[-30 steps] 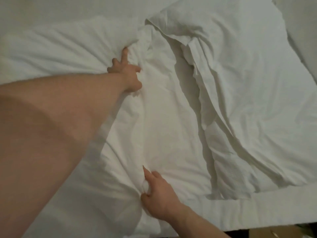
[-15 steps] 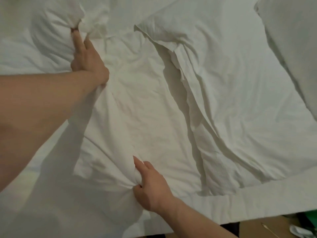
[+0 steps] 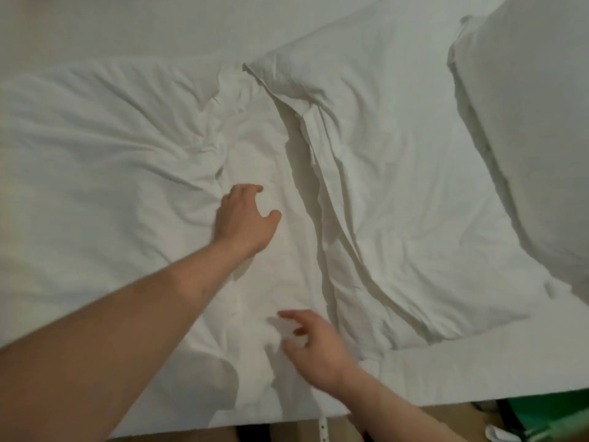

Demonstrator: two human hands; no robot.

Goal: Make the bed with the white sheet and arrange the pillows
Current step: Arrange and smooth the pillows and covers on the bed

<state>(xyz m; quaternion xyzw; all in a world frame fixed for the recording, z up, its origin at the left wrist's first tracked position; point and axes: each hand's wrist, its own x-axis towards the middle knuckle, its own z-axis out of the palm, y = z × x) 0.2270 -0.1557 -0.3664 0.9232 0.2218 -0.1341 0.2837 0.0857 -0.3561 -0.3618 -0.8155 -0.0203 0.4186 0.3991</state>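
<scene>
Head view: two pillows (image 3: 398, 173), one rumpled white sheet (image 3: 95, 173), left hand (image 3: 245, 221) and right hand (image 3: 315, 346) both spread, gripping nothing.

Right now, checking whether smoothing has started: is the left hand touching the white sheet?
Cannot tell. In the head view the left hand spreads open over the white sheet; contact is unclear.

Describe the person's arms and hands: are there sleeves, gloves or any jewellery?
Both arms are bare as far as the picture shows; no sleeve is in view. The left hand and the right hand wear no gloves. No watch, bracelet or ring can be made out on either wrist or on the fingers that show, though the picture is somewhat blurred.
</scene>
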